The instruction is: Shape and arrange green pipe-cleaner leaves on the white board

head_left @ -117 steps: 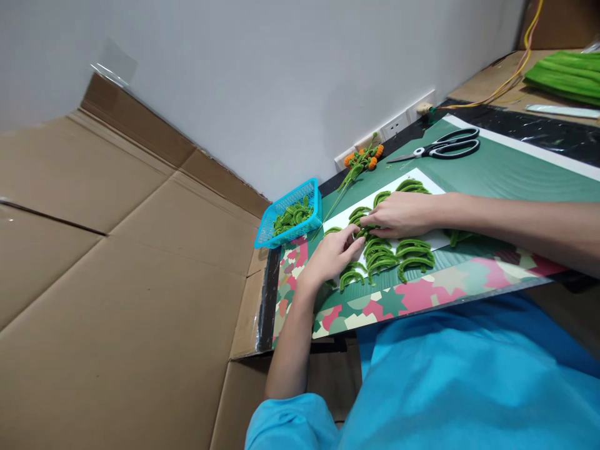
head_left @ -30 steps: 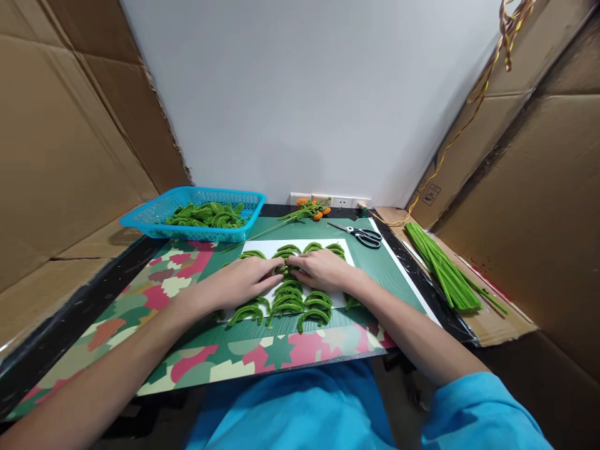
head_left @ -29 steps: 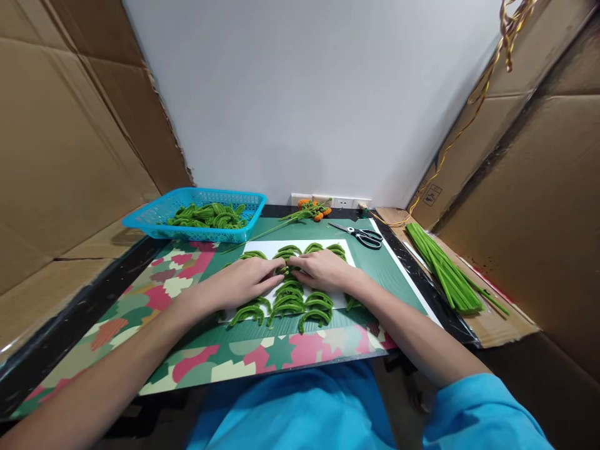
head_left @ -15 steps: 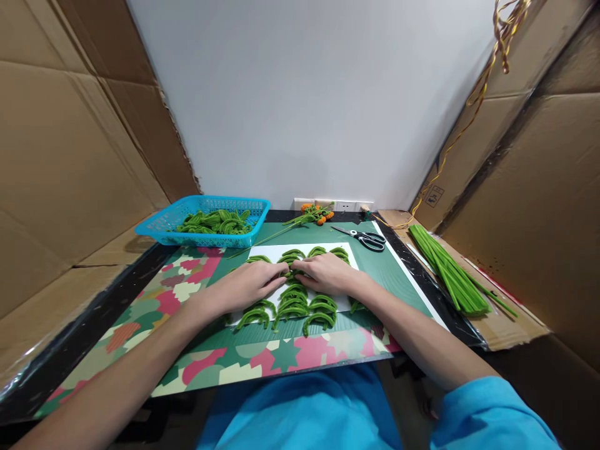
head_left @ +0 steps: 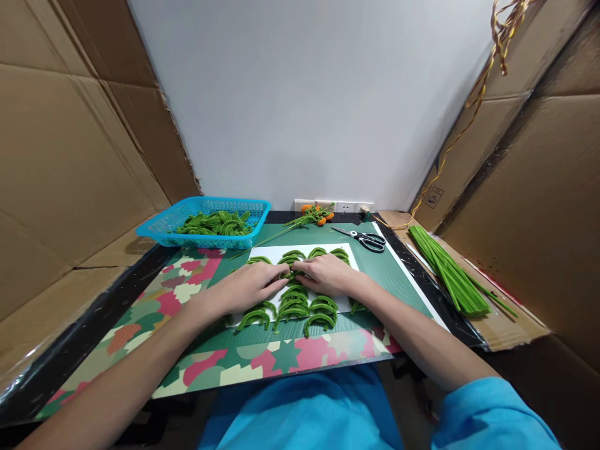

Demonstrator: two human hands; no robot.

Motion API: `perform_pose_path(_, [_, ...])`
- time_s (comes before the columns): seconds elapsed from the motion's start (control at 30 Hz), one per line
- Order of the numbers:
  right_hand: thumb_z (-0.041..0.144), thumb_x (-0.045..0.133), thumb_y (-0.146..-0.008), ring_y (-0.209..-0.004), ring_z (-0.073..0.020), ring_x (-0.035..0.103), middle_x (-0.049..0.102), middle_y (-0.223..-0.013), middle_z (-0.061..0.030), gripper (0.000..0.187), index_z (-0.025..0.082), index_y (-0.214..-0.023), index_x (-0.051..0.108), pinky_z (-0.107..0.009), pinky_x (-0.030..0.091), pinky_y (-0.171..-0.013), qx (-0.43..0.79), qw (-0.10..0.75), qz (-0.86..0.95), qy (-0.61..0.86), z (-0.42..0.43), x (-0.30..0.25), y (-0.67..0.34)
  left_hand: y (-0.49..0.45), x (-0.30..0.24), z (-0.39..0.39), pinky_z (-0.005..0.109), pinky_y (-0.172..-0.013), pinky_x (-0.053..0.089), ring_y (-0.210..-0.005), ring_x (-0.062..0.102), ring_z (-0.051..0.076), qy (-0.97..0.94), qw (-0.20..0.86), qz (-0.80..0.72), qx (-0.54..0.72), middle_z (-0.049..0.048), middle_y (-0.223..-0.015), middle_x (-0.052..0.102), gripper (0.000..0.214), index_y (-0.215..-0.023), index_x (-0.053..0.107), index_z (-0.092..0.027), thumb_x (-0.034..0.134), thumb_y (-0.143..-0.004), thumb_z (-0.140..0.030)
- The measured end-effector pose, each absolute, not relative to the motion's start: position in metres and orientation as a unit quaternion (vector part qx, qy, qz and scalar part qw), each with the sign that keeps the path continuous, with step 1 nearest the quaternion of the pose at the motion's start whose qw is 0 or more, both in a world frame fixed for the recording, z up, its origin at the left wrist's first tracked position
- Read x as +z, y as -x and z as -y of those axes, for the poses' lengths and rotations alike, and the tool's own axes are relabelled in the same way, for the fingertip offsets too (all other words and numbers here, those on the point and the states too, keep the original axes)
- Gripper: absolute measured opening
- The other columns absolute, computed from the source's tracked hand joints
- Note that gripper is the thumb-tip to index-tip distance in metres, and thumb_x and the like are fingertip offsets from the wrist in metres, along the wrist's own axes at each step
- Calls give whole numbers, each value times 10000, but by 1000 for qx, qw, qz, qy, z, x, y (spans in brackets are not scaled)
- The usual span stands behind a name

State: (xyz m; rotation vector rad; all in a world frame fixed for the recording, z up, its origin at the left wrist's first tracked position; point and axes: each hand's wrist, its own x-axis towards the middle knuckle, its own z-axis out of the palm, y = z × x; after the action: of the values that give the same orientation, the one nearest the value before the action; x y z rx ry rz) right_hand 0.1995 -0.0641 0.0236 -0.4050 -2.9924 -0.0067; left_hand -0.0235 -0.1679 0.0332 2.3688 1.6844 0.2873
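Note:
Curved green pipe-cleaner pieces (head_left: 293, 310) lie in overlapping rows on a white sheet (head_left: 269, 252), some reaching past its near edge. My left hand (head_left: 253, 285) rests over the middle of the sheet, thumb and fingers closed in a pinch. Facing it, my right hand (head_left: 325, 275) is also closed, its fingertips almost meeting the left ones. Between the fingertips is a green pipe-cleaner piece in the central column, mostly covered by the fingers. Other pieces show beyond and in front of both hands.
A blue basket (head_left: 162, 240) of green looped pieces stands back left. Orange flowers on green stems (head_left: 321, 215) lie by the wall sockets. Black-handled scissors (head_left: 370, 242) are to the right. A bundle of long green pipe cleaners (head_left: 447, 275) lies farther right. Cardboard walls flank the table.
Both hands stay in nearly the same place over the sheet, with only a tiny shift of the fingers. The whole view has moved very slightly.

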Motion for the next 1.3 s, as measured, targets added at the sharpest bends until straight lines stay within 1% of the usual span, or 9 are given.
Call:
perform_pose_path(0.17, [361, 435, -1125, -892, -212, 703, 760, -1103, -88, 285, 203, -1304, 591, -308, 331, -684, -1, 58, 989, 137, 65, 24, -199, 23, 34, 168, 311, -642, 368, -710, 601, 210, -805, 116, -574, 100, 50, -815, 661, 367, -991, 649, -230, 428, -1069, -514])
perform_pose_path(0.27, [361, 436, -1126, -899, -213, 703, 761, -1108, -95, 285, 202, -1302, 594, -307, 334, -687, 0, 53, 989, 138, 65, 25, -199, 23, 34, 168, 310, -641, 364, -711, 603, 209, -806, 118, -570, 104, 47, -821, 664, 358, -1016, 658, -239, 429, -1073, -507])
perform_pose_path(0.57, [345, 451, -1116, -891, -219, 707, 768, -1098, -89, 266, 201, -1284, 600, -312, 317, -672, 1, 63, 989, 136, 66, 24, -199, 21, 37, 170, 312, -646, 356, -715, 597, 210, -807, 106, -574, 85, 43, -821, 663, 344, -1013, 642, -232, 414, -1083, -480])
perform_pose_path(0.7, [335, 456, -1116, -906, -215, 708, 768, -1104, -93, 260, 203, -1287, 600, -307, 327, -686, 9, 58, 989, 139, 66, 24, -199, 20, 37, 171, 308, -636, 347, -711, 604, 208, -807, 106, -576, 78, 41, -831, 675, 341, -993, 625, -235, 404, -1090, -476])
perform_pose_path(0.83, [330, 463, -1114, -913, -212, 711, 768, -1100, -88, 258, 201, -1290, 602, -310, 337, -694, 10, 62, 988, 138, 65, 23, -199, 21, 35, 170, 307, -637, 336, -698, 598, 204, -807, 106, -575, 79, 31, -797, 657, 332, -957, 602, -235, 408, -1091, -469])
perform_pose_path(1.1, [329, 464, -1115, -917, -211, 711, 769, -1124, -81, 264, 207, -1294, 614, -304, 338, -698, 14, 69, 988, 139, 66, 21, -199, 21, 33, 169, 303, -646, 342, -711, 607, 206, -812, 93, -573, 69, 36, -817, 669, 319, -975, 606, -231, 414, -1096, -455])
perform_pose_path(1.3, [324, 472, -1111, -917, -207, 706, 768, -1133, -81, 246, 208, -1272, 618, -299, 341, -711, 20, 64, 987, 144, 66, 20, -198, 20, 35, 173, 294, -630, 346, -708, 615, 200, -811, 94, -573, 69, 42, -836, 678, 308, -1042, 638, -230, 424, -1093, -444])
